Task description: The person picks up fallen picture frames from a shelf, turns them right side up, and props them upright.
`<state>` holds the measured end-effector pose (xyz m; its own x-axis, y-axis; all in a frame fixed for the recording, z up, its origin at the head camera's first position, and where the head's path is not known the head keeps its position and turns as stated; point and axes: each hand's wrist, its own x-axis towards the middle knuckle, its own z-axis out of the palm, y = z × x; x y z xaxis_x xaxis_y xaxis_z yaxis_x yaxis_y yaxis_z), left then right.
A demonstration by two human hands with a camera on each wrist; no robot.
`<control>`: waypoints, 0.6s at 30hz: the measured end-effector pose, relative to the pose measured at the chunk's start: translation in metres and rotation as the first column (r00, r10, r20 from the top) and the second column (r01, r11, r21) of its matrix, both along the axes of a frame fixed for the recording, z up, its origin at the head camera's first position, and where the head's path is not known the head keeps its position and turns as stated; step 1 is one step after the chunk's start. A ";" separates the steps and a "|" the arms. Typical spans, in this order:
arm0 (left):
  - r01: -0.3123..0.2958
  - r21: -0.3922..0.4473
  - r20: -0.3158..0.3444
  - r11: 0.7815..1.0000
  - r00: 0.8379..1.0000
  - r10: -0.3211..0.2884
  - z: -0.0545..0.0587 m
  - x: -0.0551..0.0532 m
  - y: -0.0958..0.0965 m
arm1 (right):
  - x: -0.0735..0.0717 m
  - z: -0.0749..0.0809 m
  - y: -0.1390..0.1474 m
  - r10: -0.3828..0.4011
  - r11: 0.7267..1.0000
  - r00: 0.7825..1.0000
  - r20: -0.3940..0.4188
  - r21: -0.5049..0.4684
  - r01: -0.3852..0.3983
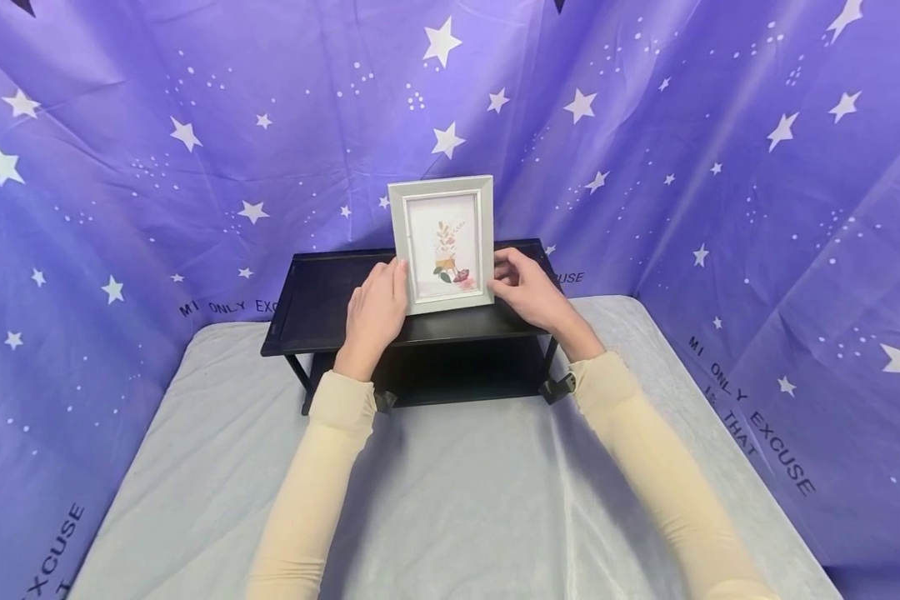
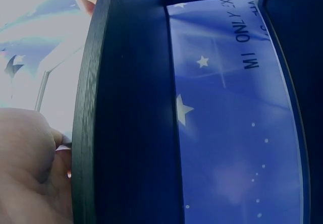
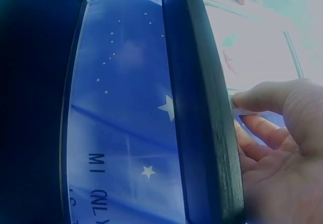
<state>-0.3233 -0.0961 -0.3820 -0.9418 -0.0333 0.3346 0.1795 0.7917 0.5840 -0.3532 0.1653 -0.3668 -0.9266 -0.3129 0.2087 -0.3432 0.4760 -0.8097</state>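
Observation:
A picture frame with a pale grey border and a floral print stands upright on the top board of a black two-tier shelf. My left hand holds its left edge, with the thumb along the front side. At the right edge, my right hand pinches the border between thumb and curled fingers. The right wrist view shows the right hand with its thumb on the picture frame, just beyond the shelf's front edge. In the left wrist view, the shelf board partly hides the left hand.
The shelf stands on a table with a light grey cloth, near its back. A purple curtain with white stars and lettering encloses the back and both sides. Dark wrist cameras sit close to the lower shelf board.

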 end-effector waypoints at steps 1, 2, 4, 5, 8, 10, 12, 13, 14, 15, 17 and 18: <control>0.000 0.003 0.003 1.000 1.000 0.000 0.000 0.000 -0.001 | 0.001 0.000 0.000 -0.001 1.000 1.000 0.002 0.000 0.001; 0.000 0.005 0.004 1.000 1.000 0.000 0.000 -0.001 -0.002 | 0.001 -0.001 -0.001 -0.003 1.000 1.000 0.004 -0.001 0.003; 0.003 0.014 0.000 1.000 1.000 -0.003 -0.001 -0.002 -0.003 | 0.002 -0.001 -0.002 -0.009 1.000 1.000 0.003 0.002 0.009; 0.005 0.016 -0.005 1.000 1.000 -0.005 -0.002 -0.003 -0.003 | 0.002 -0.002 -0.002 -0.011 1.000 1.000 0.004 0.000 0.011; 0.009 0.015 -0.020 1.000 1.000 -0.009 -0.003 -0.004 -0.005 | 0.001 -0.004 -0.004 -0.014 1.000 1.000 -0.004 0.005 0.014; 0.012 0.021 -0.024 1.000 1.000 -0.011 -0.005 -0.005 -0.006 | 0.001 -0.006 -0.004 -0.013 1.000 1.000 -0.012 0.010 0.013; 0.013 0.025 -0.025 1.000 1.000 -0.013 -0.008 -0.006 -0.007 | 0.000 -0.009 -0.005 -0.017 1.000 1.000 -0.024 0.022 0.018; 0.014 0.030 -0.026 0.999 1.000 -0.013 -0.009 -0.006 -0.008 | 0.000 -0.010 -0.005 -0.021 0.999 0.999 -0.026 0.027 0.022; 0.014 0.037 -0.026 0.999 1.000 -0.013 -0.011 -0.005 -0.008 | 0.000 -0.011 -0.005 -0.030 0.999 0.999 -0.029 0.039 0.031; 0.014 0.042 -0.026 0.999 1.000 -0.013 -0.013 -0.005 -0.009 | 0.001 -0.012 -0.005 -0.041 0.998 0.999 -0.033 0.051 0.043; 0.013 0.046 -0.025 0.999 1.000 -0.012 -0.017 -0.002 -0.010 | 0.004 -0.014 -0.005 -0.071 0.994 0.996 -0.045 0.084 0.074; 0.012 0.046 -0.027 0.999 1.000 -0.011 -0.019 0.000 -0.010 | 0.006 -0.014 -0.005 -0.087 0.991 0.995 -0.050 0.100 0.091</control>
